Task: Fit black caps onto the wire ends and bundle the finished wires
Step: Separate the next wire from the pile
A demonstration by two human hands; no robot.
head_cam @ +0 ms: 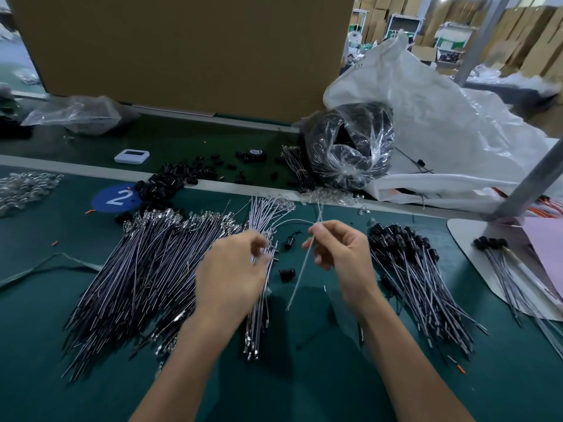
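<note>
My right hand point(338, 251) pinches a thin pale wire point(300, 275) that hangs down over the green table. My left hand point(234, 269), blurred, has its fingers curled at the top of a small sheaf of wires point(259, 318); whether it grips them is unclear. A large pile of uncapped wires point(137, 278) lies to the left. Finished wires with black caps point(417, 269) fan out on the right. Two loose black caps point(287, 274) lie between my hands.
A heap of black caps point(179, 178) sits on the far rail, beside a clear bag of black parts point(350, 147) and a roll of tape point(255, 154). A tied capped bundle point(499, 254) rests on a white board point(466, 236) at right. A cardboard wall point(189, 50) stands behind.
</note>
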